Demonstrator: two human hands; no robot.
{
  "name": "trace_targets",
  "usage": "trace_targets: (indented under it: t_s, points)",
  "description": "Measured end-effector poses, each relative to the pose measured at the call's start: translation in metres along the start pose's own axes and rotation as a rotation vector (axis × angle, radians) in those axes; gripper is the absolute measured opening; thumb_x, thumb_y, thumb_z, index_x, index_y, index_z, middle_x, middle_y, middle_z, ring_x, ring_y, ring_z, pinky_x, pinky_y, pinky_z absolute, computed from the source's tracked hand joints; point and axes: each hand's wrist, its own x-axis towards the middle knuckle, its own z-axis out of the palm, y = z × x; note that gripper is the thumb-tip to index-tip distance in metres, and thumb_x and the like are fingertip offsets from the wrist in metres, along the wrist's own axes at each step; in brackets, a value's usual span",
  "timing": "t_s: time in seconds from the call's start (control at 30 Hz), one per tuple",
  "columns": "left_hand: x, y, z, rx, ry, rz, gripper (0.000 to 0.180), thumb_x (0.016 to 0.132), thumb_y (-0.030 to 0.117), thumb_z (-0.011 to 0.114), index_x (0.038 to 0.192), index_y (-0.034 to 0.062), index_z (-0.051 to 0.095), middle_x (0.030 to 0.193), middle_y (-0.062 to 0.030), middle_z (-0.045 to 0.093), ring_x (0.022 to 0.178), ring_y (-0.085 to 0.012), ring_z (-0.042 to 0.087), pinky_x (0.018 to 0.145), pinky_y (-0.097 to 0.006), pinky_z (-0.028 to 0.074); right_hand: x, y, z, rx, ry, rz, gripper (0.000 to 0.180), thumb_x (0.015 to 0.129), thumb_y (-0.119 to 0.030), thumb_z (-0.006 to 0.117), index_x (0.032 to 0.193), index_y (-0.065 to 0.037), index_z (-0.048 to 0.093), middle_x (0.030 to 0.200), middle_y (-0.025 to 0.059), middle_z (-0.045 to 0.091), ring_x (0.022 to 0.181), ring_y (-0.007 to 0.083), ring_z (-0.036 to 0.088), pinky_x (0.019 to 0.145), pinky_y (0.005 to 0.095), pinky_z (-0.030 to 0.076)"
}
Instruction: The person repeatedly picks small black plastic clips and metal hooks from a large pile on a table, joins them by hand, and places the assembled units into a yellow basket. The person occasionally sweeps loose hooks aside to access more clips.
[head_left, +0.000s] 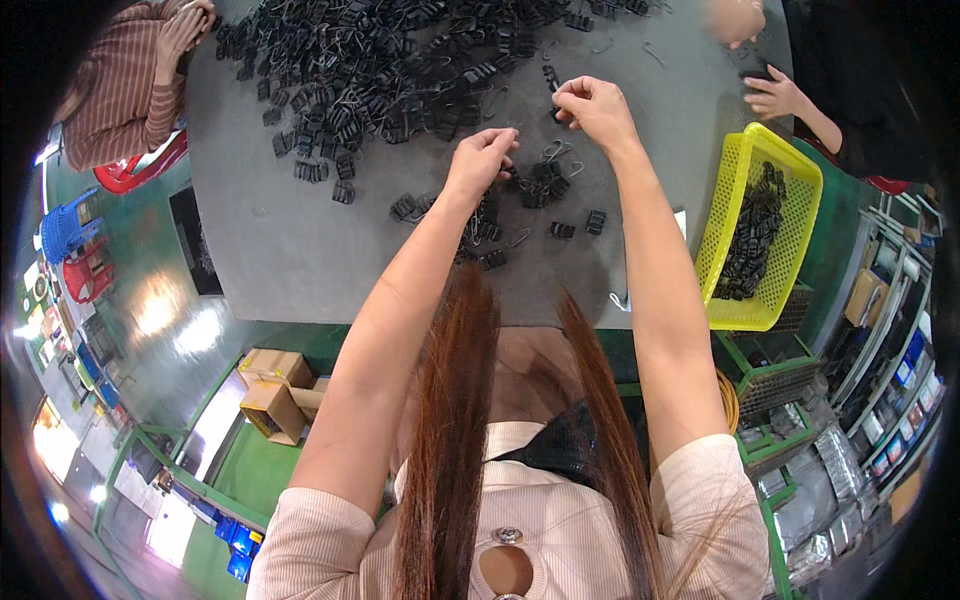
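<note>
— Over the grey table [300, 240], where do the two hands sit?

— Both are raised above a small cluster of black clips [545, 185] near the middle; the left hand [482, 158] is curled with its fingers bunched downward, touching the near edge of that cluster; whether it grips a clip I cannot tell.

— And the other?

— The right hand [597, 108] is closed in a pinch on a small black clip [554, 113]; the piece hangs at the fingertips, just beyond the cluster; its long axis seems to run roughly up and down, but it is too small to be sure which end points where.

— What lies around?

— A big heap of black clips [390, 60] spreads across the far side; loose wire handles [556, 150] lie between; a yellow basket [735, 170] holding more clips stands at the right edge; another person's hand [775, 97] rests at the far right corner; a striped sleeve [125, 85] shows at the far left.
</note>
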Motion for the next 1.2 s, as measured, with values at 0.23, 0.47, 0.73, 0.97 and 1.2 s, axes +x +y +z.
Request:
trace_targets:
  t_s: [0.23, 0.47, 0.73, 0.97, 1.2]
  points:
    - [0.000, 0.021, 0.003, -0.505, -0.130, -0.066, 0.038, 0.091, 0.034, 0.056, 0.120, 0.0092, 0.055, 0.102, -0.0013, 0.060, 0.079, -0.0081, 0.051, 0.068, -0.027, 0.047, -0.037, -0.029, 0.007, 0.014, -0.298, 0.042, 0.013, 0.083, -0.010, 0.063, 0.091, 0.000, 0.060, 0.075, 0.0045, 0.065, 0.065, 0.0113, 0.063, 0.058, 0.0228, 0.051]
    - [-0.001, 0.030, 0.004, 0.233, -0.061, 0.397, 0.025, 0.088, 0.022, 0.061, 0.107, 0.0054, 0.065, 0.098, -0.0015, 0.066, 0.084, -0.0087, 0.057, 0.076, -0.025, 0.045, -0.048, -0.033, 0.015, -0.401, -0.161, -0.187, 0.012, 0.082, -0.002, 0.061, 0.085, -0.001, 0.049, 0.073, 0.0079, 0.065, 0.061, 0.0132, 0.063, 0.054, 0.0249, 0.050]
    - [-0.004, 0.025, -0.017, 0.254, -0.303, 0.254, 0.023, 0.088, 0.023, 0.062, 0.099, 0.0032, 0.066, 0.090, -0.0009, 0.065, 0.087, -0.0076, 0.056, 0.078, -0.025, 0.045, -0.048, -0.033, 0.006, 0.219, -0.680, 0.251, 0.029, 0.081, -0.007, 0.067, 0.082, -0.009, 0.038, 0.074, 0.0117, 0.065, 0.055, 0.0112, 0.060, 0.048, 0.0208, 0.046]
    - [-0.032, 0.011, -0.012, -0.355, -0.264, -0.066, 0.025, 0.093, 0.031, 0.056, 0.099, 0.0070, 0.060, 0.081, 0.0041, 0.056, 0.070, -0.0057, 0.052, 0.057, -0.020, 0.041, -0.053, -0.024, 0.014, 0.612, -0.634, 0.340, 0.020, 0.085, -0.014, 0.064, 0.087, -0.008, 0.045, 0.078, 0.0086, 0.065, 0.058, 0.0084, 0.061, 0.048, 0.0187, 0.046]
    - [-0.037, 0.002, -0.019, -0.510, -0.176, -0.233, 0.031, 0.088, 0.035, 0.061, 0.101, 0.0068, 0.058, 0.070, 0.0027, 0.054, 0.068, -0.0081, 0.055, 0.047, -0.020, 0.041, -0.018, 0.026, 0.014, -0.720, 0.464, -0.070, 0.046, 0.081, -0.032, 0.067, 0.115, -0.005, 0.052, 0.093, 0.0134, 0.065, 0.080, 0.0290, 0.065, 0.073, 0.0377, 0.052]
